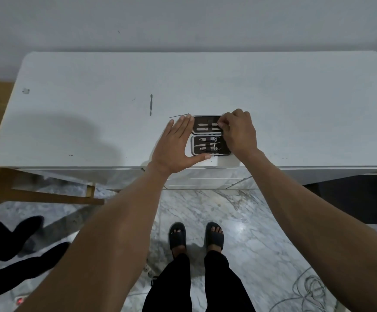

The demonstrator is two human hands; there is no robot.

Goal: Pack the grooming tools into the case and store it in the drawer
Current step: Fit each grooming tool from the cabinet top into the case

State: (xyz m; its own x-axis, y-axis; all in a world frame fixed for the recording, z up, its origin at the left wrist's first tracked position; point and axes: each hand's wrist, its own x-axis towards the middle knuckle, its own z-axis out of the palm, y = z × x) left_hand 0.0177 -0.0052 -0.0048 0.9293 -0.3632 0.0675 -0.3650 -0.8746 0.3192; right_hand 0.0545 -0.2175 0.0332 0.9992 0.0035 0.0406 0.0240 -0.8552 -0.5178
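An open black grooming case lies near the front edge of the white tabletop. Its far half holds slim metal tools, its near half clippers and scissors under elastic straps. My left hand lies flat against the case's left side, fingers spread, thumb along the near edge. My right hand covers the case's right end, its fingertips pinched at a tool in the far half. Two loose tools lie on the table: a grey double-ended pusher and a thin metal pick just left of the case.
Drawer fronts sit below the table edge in front of me. A wooden chair stands at the left, cables lie on the marble floor at the right, and dark clothing lies at the lower left.
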